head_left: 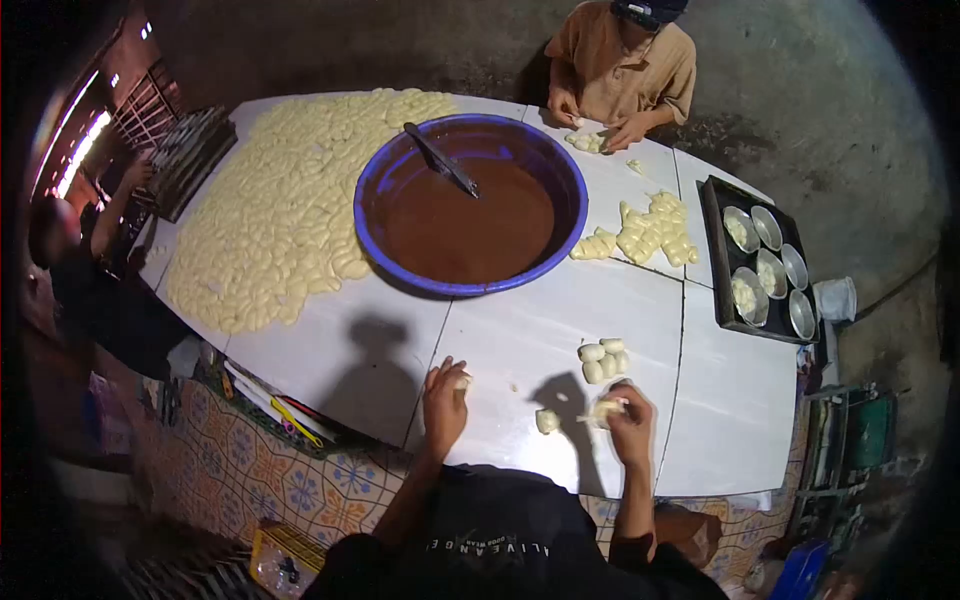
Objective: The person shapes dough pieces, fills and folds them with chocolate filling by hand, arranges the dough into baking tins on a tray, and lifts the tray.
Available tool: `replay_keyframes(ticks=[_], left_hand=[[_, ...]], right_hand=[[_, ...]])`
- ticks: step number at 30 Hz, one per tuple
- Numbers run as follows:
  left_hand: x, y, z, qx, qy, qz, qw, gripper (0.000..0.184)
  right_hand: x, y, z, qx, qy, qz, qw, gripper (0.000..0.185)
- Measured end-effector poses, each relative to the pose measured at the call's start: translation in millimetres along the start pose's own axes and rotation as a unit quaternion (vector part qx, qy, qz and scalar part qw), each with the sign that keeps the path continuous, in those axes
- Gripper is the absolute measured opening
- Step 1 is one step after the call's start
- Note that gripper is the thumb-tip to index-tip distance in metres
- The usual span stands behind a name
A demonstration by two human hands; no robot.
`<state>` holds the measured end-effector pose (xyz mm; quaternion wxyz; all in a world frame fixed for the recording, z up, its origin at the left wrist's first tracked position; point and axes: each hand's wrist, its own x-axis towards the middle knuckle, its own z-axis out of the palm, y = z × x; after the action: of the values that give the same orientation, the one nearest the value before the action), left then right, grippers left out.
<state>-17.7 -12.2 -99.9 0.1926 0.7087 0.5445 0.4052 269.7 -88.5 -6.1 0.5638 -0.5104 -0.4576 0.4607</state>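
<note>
Left of the blue basin point(480, 288), pale dough pieces point(240, 220) are already laid out in a wide spread; nearer than it, plump rolls point(603, 360) are grouped, while one lump point(547, 421) is left apart. A soft piece point(602, 411) is pinched by the right hand point(630, 430); the left hand point(443, 412) is half curled, its grip unclear. The basin is carried by a white tabletop point(735, 400), above patterned floor tiles point(335, 480).
</note>
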Motion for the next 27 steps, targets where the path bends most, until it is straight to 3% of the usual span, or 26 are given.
replay_keyframes(ticks=[1, 2, 3, 4, 5, 6, 7, 8, 9, 10, 11, 12, 13, 15, 17, 18, 19, 22, 23, 24, 25, 27], left_hand=[[-1.8, -7.7, 4.5, -0.060, 0.029, -0.030, 0.997, 0.015], [-8.0, -22.9, 14.4, -0.109, 0.057, -0.066, 0.990, 0.012], [-6.9, -30.4, 17.4, -0.365, 0.039, -0.174, 0.914, 0.021], [2.4, -14.8, 8.5, -0.466, 0.030, -0.211, 0.859, 0.024], [14.9, 10.4, -5.1, -0.561, 0.021, -0.247, 0.790, 0.027], [23.1, 30.7, -12.1, -0.593, 0.006, -0.245, 0.767, 0.029], [31.4, 52.5, -14.4, -0.624, -0.012, -0.243, 0.742, 0.031], [38.3, 74.2, -12.7, -0.656, -0.029, -0.241, 0.715, 0.033], [40.7, 95.7, -11.1, -0.659, -0.042, -0.221, 0.718, 0.034], [41.9, 117.0, -8.4, -0.661, -0.058, -0.203, 0.721, 0.036], [43.8, 131.5, -2.1, -0.663, -0.073, -0.180, 0.723, 0.038], [37.7, 135.8, 6.5, -0.686, -0.114, -0.156, 0.702, 0.043], [32.7, 139.3, 8.5, -0.619, -0.141, -0.202, 0.746, 0.041], [28.9, 136.5, 12.9, -0.545, -0.091, -0.132, 0.823, 0.039], [43.0, 115.1, -1.5, -0.684, -0.011, -0.194, 0.703, 0.026], [49.9, 98.5, -10.9, -0.703, 0.040, -0.257, 0.662, 0.026], [57.0, 82.5, -19.4, -0.718, 0.091, -0.315, 0.614, 0.027], [51.4, 18.6, -21.1, -0.738, 0.133, -0.219, 0.624, 0.027], [46.6, 10.8, -19.3, -0.764, 0.114, -0.218, 0.597, 0.028], [43.4, 5.0, -17.9, -0.788, 0.091, -0.215, 0.569, 0.029], [44.5, 2.4, -17.7, -0.812, 0.067, -0.209, 0.541, 0.030], [50.6, 5.1, -26.7, -0.781, 0.103, -0.230, 0.571, 0.033]], right_hand=[[-7.9, -23.7, -8.9, 0.173, 0.018, -0.019, 0.985, 0.021], [-18.2, -2.7, -54.1, 0.181, 0.011, 0.072, 0.981, 0.038], [-29.8, 3.0, -72.1, 0.313, -0.034, 0.046, 0.948, 0.047], [-38.3, 33.7, -89.8, 0.124, 0.055, 0.066, 0.988, 0.046], [-38.0, 31.6, -85.3, -0.168, 0.083, 0.071, 0.980, 0.045], [-37.4, 29.1, -78.9, -0.403, 0.091, 0.018, 0.910, 0.044], [-34.6, 21.2, -62.5, -0.456, 0.105, -0.022, 0.884, 0.045], [-31.9, 20.2, -44.2, -0.370, 0.111, -0.020, 0.922, 0.047], [-28.3, 35.8, -30.3, -0.226, 0.092, 0.046, 0.969, 0.044], [-20.3, 6.8, 6.4, -0.027, 0.059, 0.089, 0.994, 0.051], [-14.0, 10.1, 31.4, 0.057, 0.015, 0.083, 0.995, 0.061], [-9.3, 5.5, 55.0, -0.002, -0.033, 0.104, 0.994, 0.068], [-0.8, -5.0, 77.3, -0.044, -0.010, -0.030, 0.998, 0.067], [6.8, 8.3, 89.3, -0.091, 0.049, -0.058, 0.993, 0.052], [1.8, -10.8, 74.0, -0.110, -0.006, 0.033, 0.993, 0.034], [-4.8, -27.7, 68.7, -0.145, -0.008, 0.014, 0.989, 0.024], [-12.5, -28.7, 58.6, -0.140, -0.039, 0.005, 0.989, 0.025], [-38.7, -5.5, 37.0, -0.060, -0.059, 0.046, 0.995, 0.027], [-46.2, 14.7, 29.6, -0.004, -0.052, 0.079, 0.995, 0.027], [-51.9, 30.0, 20.2, -0.088, -0.026, 0.145, 0.985, 0.026], [-56.1, 31.5, 13.0, -0.176, 0.007, 0.095, 0.980, 0.027], [-61.8, 33.2, 1.0, -0.339, 0.077, -0.011, 0.938, 0.030]])
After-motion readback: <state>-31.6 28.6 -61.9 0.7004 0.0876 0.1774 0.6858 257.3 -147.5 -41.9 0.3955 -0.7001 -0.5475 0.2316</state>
